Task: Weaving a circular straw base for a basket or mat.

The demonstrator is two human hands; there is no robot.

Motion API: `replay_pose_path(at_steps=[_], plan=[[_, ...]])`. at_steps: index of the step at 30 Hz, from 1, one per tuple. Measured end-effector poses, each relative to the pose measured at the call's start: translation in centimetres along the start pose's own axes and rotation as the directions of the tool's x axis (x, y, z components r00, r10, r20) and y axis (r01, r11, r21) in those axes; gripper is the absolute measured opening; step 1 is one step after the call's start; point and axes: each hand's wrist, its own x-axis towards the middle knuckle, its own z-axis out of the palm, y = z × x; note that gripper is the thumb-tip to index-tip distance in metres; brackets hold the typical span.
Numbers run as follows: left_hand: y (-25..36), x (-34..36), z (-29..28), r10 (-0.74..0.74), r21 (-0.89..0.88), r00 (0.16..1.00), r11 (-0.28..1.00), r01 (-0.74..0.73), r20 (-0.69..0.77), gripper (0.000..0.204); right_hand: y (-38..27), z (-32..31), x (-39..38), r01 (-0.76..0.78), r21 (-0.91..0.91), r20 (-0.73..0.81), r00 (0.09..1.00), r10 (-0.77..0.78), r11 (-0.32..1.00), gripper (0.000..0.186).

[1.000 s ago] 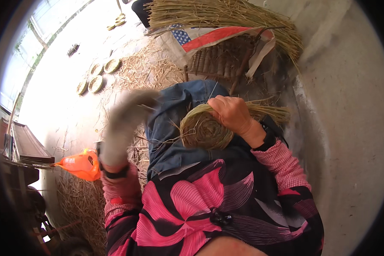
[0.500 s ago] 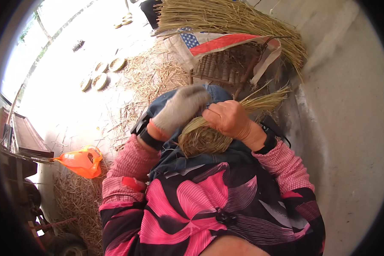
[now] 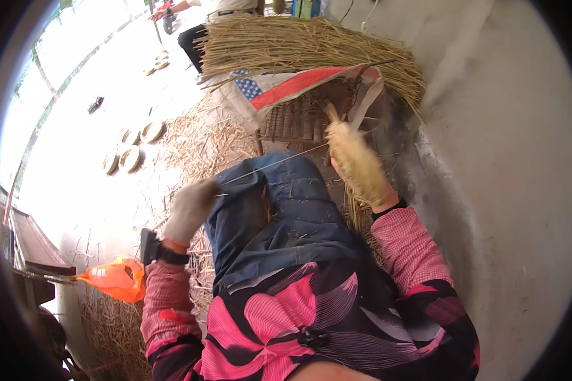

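Observation:
My left hand [image 3: 194,206], in a pale work glove, is closed beyond my left thigh. A thin white thread [image 3: 273,164] runs taut from it across my lap to a coiled straw piece [image 3: 357,162]. Beside the gloved fingers a short, thin, needle-like tip [image 3: 221,195] sticks out. My bare right hand [image 3: 384,200] grips the coil above and beyond my right knee. The coil is turned edge-on and blurred, and it hides most of those fingers. Loose straw ends [image 3: 353,209] hang below it.
A large straw bundle [image 3: 311,47] lies on a striped sack [image 3: 299,89] over a bamboo chair [image 3: 292,120]. Several round woven straw pieces [image 3: 130,159] sit on the straw-littered floor at left. An orange bag [image 3: 117,279] hangs nearby. Another person's arm [image 3: 178,7] shows at the far side.
My left hand has moved away to the left, drawing the thread out straight. My right hand has lifted the coil off my lap, forward and to the right, tilting it edge-on.

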Motion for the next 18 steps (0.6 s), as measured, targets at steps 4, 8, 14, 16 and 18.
replay_pose_path(at_steps=[4,8,14,16,18], plan=[[-12.6,-8.6,-0.1,-0.545,0.140,0.818,0.809,0.571,-0.183,0.024,-3.2,-4.0,-2.1,0.175,0.305,-0.070,0.984,-0.162,0.936,0.048],[-17.6,-13.9,-1.8,-0.766,0.355,0.641,0.588,0.727,-0.044,0.033,-5.7,-4.1,-1.8,0.083,0.255,0.300,0.940,-0.161,0.963,0.053],[-0.3,-0.6,-1.9,-0.550,-0.764,0.835,0.534,0.362,0.012,0.043,-2.4,6.2,1.3,-0.263,-0.224,0.250,0.915,0.316,0.938,0.041],[6.2,2.7,-0.9,-0.196,-0.932,0.979,0.363,0.017,-0.058,0.049,0.1,9.5,2.4,-0.130,-0.480,0.188,0.951,0.246,0.868,0.038],[9.5,4.5,0.2,0.032,-0.969,0.999,0.247,0.007,0.016,0.054,0.5,10.5,2.7,0.188,-0.824,0.266,0.961,0.072,0.535,0.032]])
